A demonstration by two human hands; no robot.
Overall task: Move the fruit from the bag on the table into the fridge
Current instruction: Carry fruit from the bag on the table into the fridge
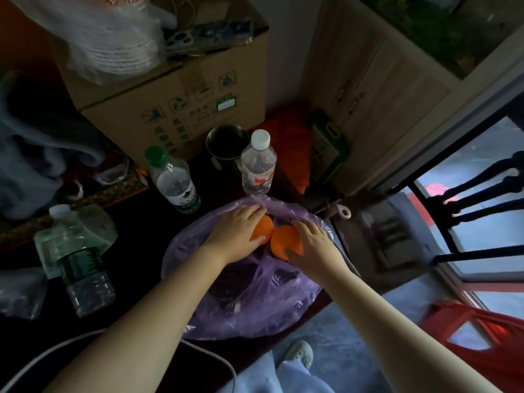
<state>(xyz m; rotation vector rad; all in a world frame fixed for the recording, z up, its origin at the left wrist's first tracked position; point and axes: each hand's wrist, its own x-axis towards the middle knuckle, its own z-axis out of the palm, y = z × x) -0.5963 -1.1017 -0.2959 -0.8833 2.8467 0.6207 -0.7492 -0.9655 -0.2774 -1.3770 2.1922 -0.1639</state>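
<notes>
Grip: left hand (235, 232) curled over left orange (263, 229) | right hand (314, 245) cups right orange (283, 241) | 2 oranges touching in open purple bag (255, 313)

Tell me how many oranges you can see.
2: one orange in the left hand, another in the right hand, both in the purple bag. More may be hidden.

Dim room, wooden cabinet (382, 89), black chair (467, 194), pale floor (354, 321), dark table (141, 268)

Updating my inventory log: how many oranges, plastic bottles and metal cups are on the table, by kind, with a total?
Oranges: 2
Plastic bottles: 3
Metal cups: 1
Total: 6
</notes>
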